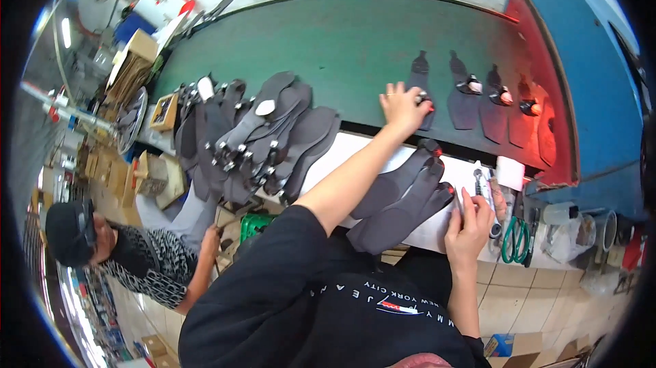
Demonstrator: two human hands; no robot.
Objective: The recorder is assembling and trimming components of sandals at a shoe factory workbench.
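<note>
Five dark grey sole-shaped pcs point(463, 110) are lying in a row on the green belt point(328, 53), far R, the rightmost glowing under red light by the red frame point(562, 115) of a blue machine point(603, 112). L hand point(404, 107) is reaching far and resting over the leftmost pc point(421, 67), fingers spreading fairly wide, fingertips sitting by its small fitting; can't tell if it's gripping. R hand point(471, 221) is hanging over the near R part of the white bench point(345, 153), fingers bending, thumb close to index; can't tell if anything's pinched btwn them.

Near stack point(396, 194) of similar pcs is lying btwn both hands, R end pointing to R hand, L forearm point(348, 187) crossing above its L side & partly blocking the view. Big heap point(273, 132) of same is piling up on the L, straddling belt edge & bench.

Just R of R hand, green-handled scissors point(516, 241) are lying w/ assorted tools; a white block point(510, 172) is sitting a bit farther. Clear plastic bag point(570, 239) is slumping far R. Co-worker point(154, 259) in patterned top & black cap is sitting near L, beside a green crate point(254, 226).
</note>
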